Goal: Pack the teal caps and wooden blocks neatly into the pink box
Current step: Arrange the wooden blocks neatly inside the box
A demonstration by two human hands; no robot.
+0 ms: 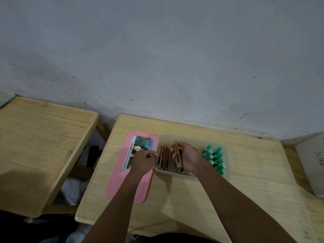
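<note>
A translucent box (192, 138) stands on the wooden table, its pink lid (122, 178) lying flat to its left. Several teal caps (216, 159) stand packed at the box's right end. Several wooden blocks (162, 157) with red and dark faces stand on edge at the left end. My right hand (188, 157) is inside the box, shut on one wooden block (177, 151) held tilted above the others. My left hand (143, 160) rests at the box's left wall, over the lid, fingers curled; I cannot see anything in it.
The table (192, 199) stands against a grey wall. A second wooden table (40, 146) lies to the left across a gap. A cardboard box (313, 163) sits at the right edge. Dark items lie on the floor in the gap.
</note>
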